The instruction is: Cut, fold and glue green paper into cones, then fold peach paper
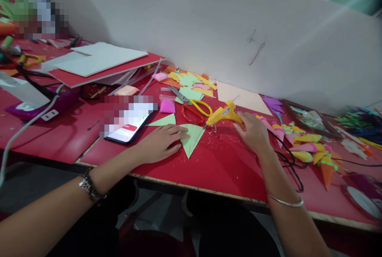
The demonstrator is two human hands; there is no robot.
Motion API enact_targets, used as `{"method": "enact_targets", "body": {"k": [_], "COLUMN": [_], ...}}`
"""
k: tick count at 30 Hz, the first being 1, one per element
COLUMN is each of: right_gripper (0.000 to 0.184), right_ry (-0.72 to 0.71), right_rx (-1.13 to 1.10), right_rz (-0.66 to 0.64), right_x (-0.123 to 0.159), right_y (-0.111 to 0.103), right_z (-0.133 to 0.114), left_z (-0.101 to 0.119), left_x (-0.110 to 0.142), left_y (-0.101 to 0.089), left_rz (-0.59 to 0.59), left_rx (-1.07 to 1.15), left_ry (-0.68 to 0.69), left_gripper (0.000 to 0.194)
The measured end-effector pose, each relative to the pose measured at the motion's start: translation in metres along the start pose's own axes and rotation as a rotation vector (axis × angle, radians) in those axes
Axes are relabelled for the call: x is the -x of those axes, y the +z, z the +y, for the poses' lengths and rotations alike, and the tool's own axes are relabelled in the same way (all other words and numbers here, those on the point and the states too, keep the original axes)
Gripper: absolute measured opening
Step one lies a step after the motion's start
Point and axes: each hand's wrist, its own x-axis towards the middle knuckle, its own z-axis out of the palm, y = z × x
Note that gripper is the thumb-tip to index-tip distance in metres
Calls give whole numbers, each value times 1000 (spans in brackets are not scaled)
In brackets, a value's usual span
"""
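Note:
My left hand [159, 143] lies flat with its fingers stretched out, the fingertips resting on a light green paper piece [193, 139] cut to a point. A second green paper piece [165, 120] lies just behind that hand. My right hand [253, 131] is closed round the handle of a yellow hot glue gun [222, 115]. The gun's nozzle points left, close to the right corner of the green paper. Part of its handle is hidden by my fingers. Behind the paper, scissors [200, 106] with red and yellow handles lie on the table.
A phone [131, 123] and a pink packet [167, 104] lie to the left. Paper scraps [191, 82] are heaped by the wall. Small decorated paper cones [307, 145] and a black cable [291, 165] are at right. White boards [104, 58] are stacked at back left.

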Motion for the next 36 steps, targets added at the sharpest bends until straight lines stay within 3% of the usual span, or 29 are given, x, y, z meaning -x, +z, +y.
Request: {"method": "enact_targets", "body": {"k": [18,27,36], "right_gripper": [37,37,37], "right_ry": [-193,-174,-75], "right_rx": [-121,-114,66], "right_rz": [15,4,14], "right_x": [0,1,-1], "right_y": [-1,1,-5], "right_z": [-10,-3,4], "left_z": [1,1,1], "left_x": [-1,0,0], "left_y": [-2,-1,-1], "left_rz": [-12,-13,-10], "left_rx": [1,4,-2], "left_ry": [3,-1,0], "left_gripper": [36,36,37]}}
